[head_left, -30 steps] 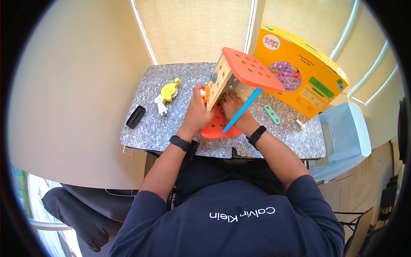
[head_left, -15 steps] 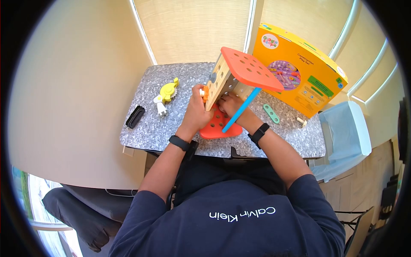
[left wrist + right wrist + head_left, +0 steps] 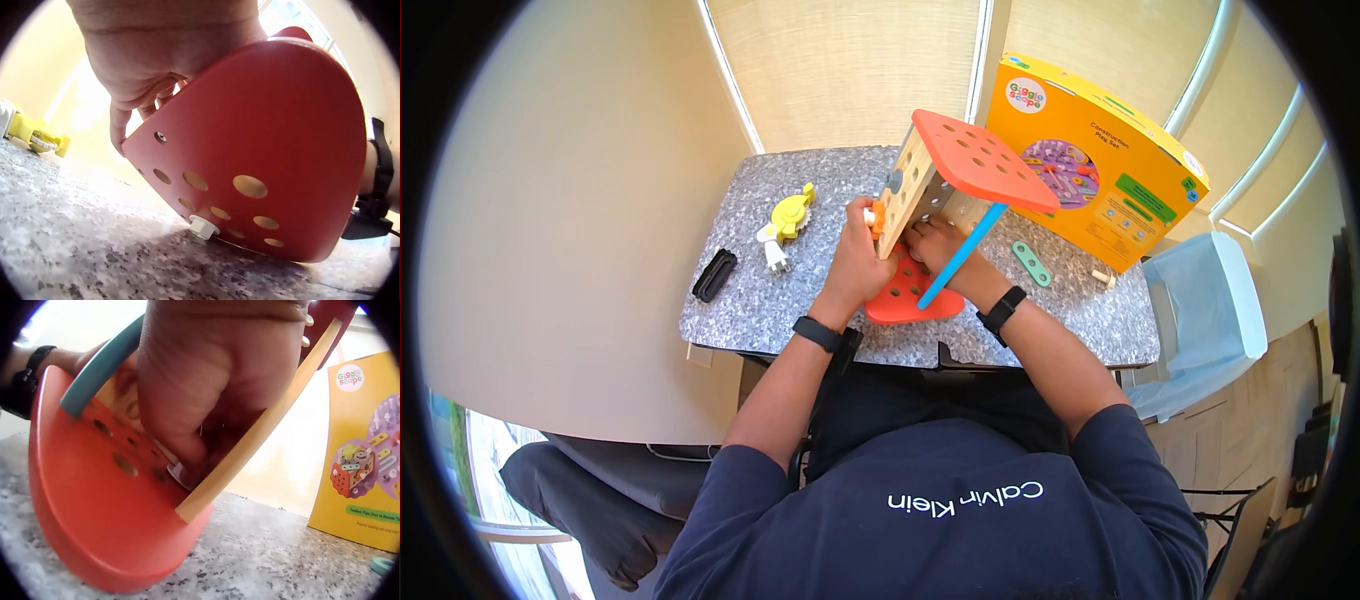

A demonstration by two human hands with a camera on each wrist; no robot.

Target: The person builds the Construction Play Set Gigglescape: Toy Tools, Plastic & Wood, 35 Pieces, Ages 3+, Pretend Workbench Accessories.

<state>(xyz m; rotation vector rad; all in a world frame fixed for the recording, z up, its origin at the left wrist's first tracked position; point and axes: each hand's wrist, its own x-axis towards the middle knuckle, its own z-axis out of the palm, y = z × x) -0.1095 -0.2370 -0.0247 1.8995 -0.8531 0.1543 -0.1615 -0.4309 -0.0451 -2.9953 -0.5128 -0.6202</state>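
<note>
A toy toolbox stands on end, with red perforated end panels (image 3: 985, 160), wooden side boards (image 3: 908, 190) and a blue rod (image 3: 965, 258). My left hand (image 3: 862, 262) grips the lower edge of the left wooden board, its fingers beside an orange gear-shaped piece (image 3: 878, 218). Inside the box, between the boards, is my right hand (image 3: 940, 246). Its thumb bears on a pale round piece (image 3: 180, 475) in the right wrist view; the other fingertips are hidden. A white bolt head (image 3: 204, 227) sticks out of the lower red panel, close to the tabletop.
On the speckled table (image 3: 800, 310) lie a yellow-and-white toy piece (image 3: 786, 222), a black case (image 3: 715, 276), a green strip with holes (image 3: 1031, 263) and a cream bolt (image 3: 1104, 279). A yellow play-set box (image 3: 1090, 150) stands behind at the right. Beside the table is a pale blue bin (image 3: 1205, 320).
The right hand's fingers have shifted slightly inside the box. The left hand keeps its grip, and the toolbox holds nearly the same pose.
</note>
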